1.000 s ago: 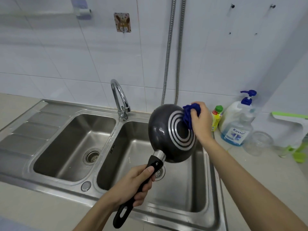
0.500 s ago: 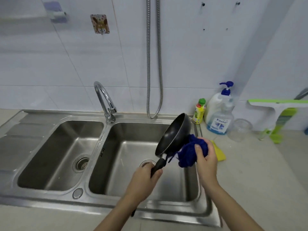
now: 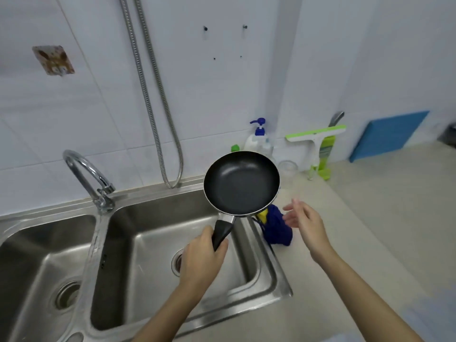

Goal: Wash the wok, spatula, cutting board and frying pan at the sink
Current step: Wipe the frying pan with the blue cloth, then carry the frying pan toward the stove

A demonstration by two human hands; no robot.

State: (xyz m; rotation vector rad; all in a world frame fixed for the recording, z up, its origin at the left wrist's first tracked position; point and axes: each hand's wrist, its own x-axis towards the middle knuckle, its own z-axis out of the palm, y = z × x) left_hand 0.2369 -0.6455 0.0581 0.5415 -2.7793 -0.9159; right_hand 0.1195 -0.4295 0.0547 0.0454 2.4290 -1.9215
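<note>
My left hand [image 3: 201, 260] grips the black handle of a small black frying pan [image 3: 241, 183]. The pan is held face up in the air over the back right corner of the right basin of the steel double sink [image 3: 274, 272]. A dark blue cloth [image 3: 277, 229] lies crumpled on the counter beside the sink's right rim, with something yellow under its top edge. My right hand [image 3: 304, 220] hovers just right of the cloth, fingers spread and holding nothing. A blue cutting board [image 3: 388, 135] leans on the wall at the far right. No wok or spatula is in view.
A curved tap [image 3: 86, 177] rises behind the divider between the basins. A metal hose [image 3: 158, 95] hangs down the tiled wall. Behind the pan stand a pump bottle [image 3: 257, 138], a glass jar [image 3: 287, 167] and a green squeegee [image 3: 317, 144]. The beige counter [image 3: 370, 230] runs right.
The pan has turned from bottom-out to face up and risen to the right. My right hand has let go of the blue cloth, which now lies on the counter.
</note>
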